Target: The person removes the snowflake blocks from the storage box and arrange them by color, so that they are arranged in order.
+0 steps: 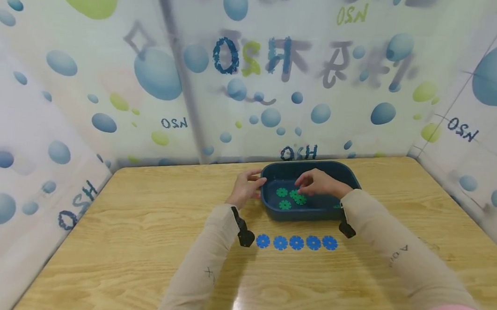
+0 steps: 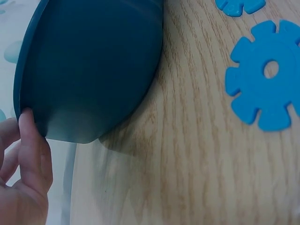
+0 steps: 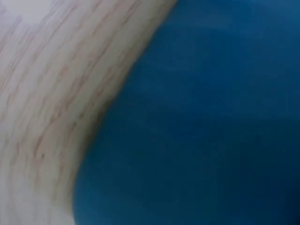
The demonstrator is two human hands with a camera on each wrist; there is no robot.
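A dark blue plastic tub (image 1: 304, 215) stands on the table, with several green notched snowflake discs (image 1: 285, 204) on its floor. My left hand (image 1: 245, 188) holds the tub's left end, thumb at the rim; the left wrist view shows the fingers (image 2: 33, 154) against the tub wall (image 2: 93, 70). Inside the tub, my right hand (image 1: 319, 183) bends its fingers and thumb downward, fingertips right at a green disc (image 1: 294, 195). I cannot tell whether it pinches one. Only the tub's outer side (image 3: 197, 131) and wood show in the right wrist view, where the hand is hidden.
In front of the tub, several blue snowflake discs (image 1: 296, 242) lie in a row on the wooden table (image 1: 143, 224). A patterned cloth wall (image 1: 250, 113) rises behind the table, with more cloth at both sides.
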